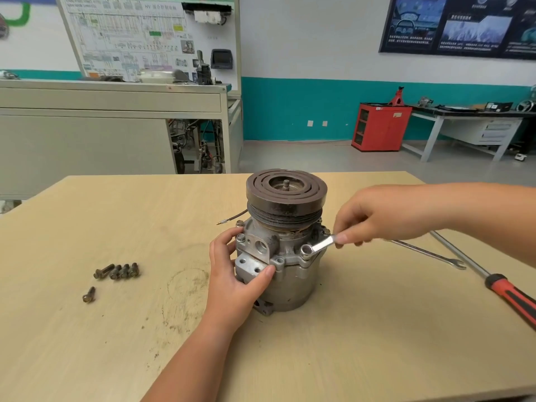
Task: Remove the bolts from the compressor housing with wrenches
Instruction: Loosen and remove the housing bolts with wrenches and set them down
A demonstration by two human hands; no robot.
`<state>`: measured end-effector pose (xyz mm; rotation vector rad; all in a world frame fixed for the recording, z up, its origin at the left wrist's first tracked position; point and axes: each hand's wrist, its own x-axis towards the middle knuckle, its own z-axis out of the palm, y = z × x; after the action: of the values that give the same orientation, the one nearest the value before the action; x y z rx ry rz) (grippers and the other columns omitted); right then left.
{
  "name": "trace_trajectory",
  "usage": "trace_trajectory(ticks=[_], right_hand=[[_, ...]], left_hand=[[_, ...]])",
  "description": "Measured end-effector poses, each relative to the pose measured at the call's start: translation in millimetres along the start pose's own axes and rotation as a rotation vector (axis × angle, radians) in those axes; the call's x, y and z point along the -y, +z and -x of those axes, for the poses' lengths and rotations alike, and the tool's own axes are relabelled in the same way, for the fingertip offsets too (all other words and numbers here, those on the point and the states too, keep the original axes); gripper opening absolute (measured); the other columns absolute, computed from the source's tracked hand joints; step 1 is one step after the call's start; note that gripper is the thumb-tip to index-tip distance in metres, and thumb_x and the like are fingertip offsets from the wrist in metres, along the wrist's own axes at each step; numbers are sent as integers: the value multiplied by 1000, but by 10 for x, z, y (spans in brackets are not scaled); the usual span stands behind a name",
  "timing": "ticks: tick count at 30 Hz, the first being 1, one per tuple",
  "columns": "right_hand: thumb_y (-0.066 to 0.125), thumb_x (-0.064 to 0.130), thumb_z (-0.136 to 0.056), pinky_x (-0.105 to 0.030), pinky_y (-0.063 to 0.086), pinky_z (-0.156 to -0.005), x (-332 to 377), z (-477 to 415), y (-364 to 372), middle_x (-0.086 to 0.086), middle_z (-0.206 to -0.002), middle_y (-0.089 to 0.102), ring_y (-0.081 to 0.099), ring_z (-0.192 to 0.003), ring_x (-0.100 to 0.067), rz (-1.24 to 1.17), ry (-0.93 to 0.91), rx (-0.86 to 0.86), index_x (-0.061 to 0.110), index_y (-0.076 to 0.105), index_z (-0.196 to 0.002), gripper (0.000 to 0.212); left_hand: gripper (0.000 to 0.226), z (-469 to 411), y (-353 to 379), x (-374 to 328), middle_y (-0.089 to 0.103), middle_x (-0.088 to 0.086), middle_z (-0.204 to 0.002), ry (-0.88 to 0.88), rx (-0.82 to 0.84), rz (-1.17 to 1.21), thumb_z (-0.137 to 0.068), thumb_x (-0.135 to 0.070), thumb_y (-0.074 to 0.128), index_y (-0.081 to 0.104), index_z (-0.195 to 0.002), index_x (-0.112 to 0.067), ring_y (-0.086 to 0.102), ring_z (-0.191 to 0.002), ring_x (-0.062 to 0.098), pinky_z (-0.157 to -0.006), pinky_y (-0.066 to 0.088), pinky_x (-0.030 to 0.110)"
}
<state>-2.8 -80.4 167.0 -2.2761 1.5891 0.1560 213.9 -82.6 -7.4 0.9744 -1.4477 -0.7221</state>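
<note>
Silver ring wrench (320, 244), pinched between thumb and fingertips of the right hand (380, 217), sits over a flange bolt (306, 250) at 4 o'clock on the compressor housing (290, 282). The housing stands at the middle of the table (377, 343). The left hand (232, 274) curls its fingers round the housing's 9 o'clock side. Loosening looks to be in hand, and the next move calls for a steady swing against that brace. Five freed bolts (117, 271) lie at 9 o'clock.

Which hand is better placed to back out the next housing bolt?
Right. The right hand pinches the wrench, whose ring end sits over a bolt on the front flange. The left hand grips the compressor housing from the other side, so it probably serves best as the brace.
</note>
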Motion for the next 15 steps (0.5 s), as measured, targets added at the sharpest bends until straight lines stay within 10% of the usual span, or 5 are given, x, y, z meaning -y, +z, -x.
trace_trajectory(ticks=[8,15], right_hand=[[40,23,-101,-18,50,-46,59,125,315,-3,-60,68,70,-57,-16,-819,94,281,8,55,-87,25],[39,26,-101,-16,46,-39,191,135,415,-1,-50,63,65,-45,-13,-918,128,293,8,54,-84,29]], left_hand=[[62,2,-4,3,49,2,-131,2,-4,6,-58,-59,66,35,-111,-65,50,-122,14,-87,47,18],[65,0,5,4,50,3,-131,-4,-7,-2,-58,-59,66,36,-115,-59,51,-122,16,-89,48,22]])
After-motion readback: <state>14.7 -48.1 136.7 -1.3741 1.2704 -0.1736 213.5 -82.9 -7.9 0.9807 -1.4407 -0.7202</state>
